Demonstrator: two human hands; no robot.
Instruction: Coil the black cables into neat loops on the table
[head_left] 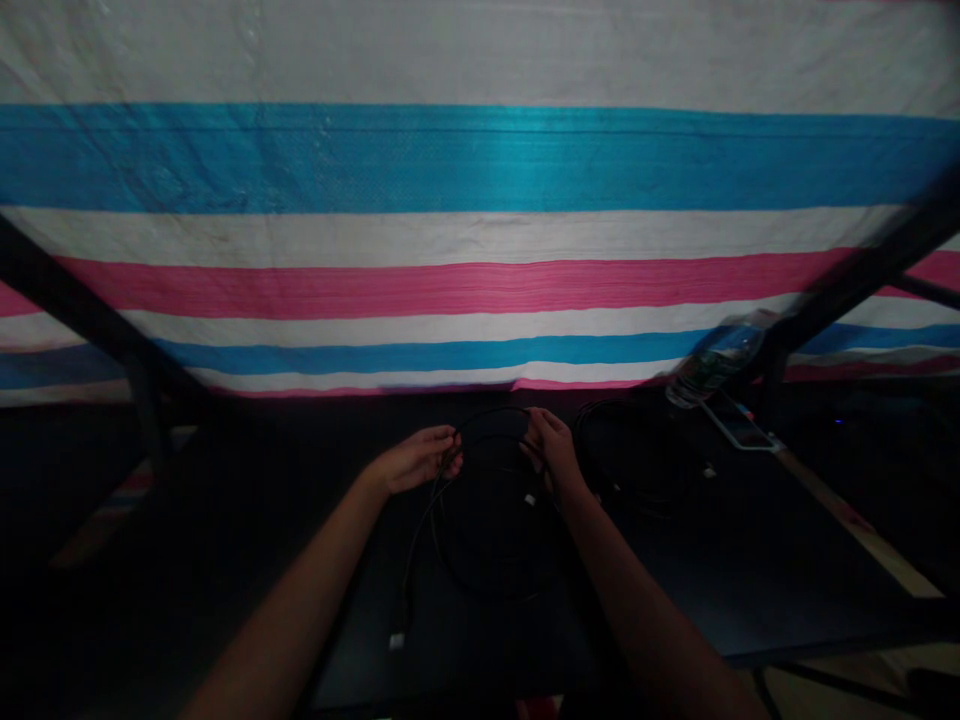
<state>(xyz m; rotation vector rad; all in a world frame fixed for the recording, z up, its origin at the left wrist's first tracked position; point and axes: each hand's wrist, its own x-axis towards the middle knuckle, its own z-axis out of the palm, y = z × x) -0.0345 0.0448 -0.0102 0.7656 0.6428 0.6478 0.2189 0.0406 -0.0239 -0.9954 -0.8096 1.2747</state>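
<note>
A striped tarpaulin [480, 290] rises beyond our grip, and a dark tabletop [480, 650] lies beneath it. Our left hand [420, 458] pinches a bundle of strands of the black USB cable [437, 505]; our right hand [551, 450] has its fingers closed on the same loop's far side. The cable arches between both hands and hangs toward us, one metal plug [397, 641] lying nearer us than the left grip.

We judge that the loops could spring apart if either pinch slackened, since the cable looks stiff. The loose tail crossing the loop below our left fingers could snag into a knot. Just right of our right hand, a second coiled cable [581, 440] might tangle with ours; farther right, a bumped plastic bottle [716, 362] could roll onto the smartphone [739, 425].
</note>
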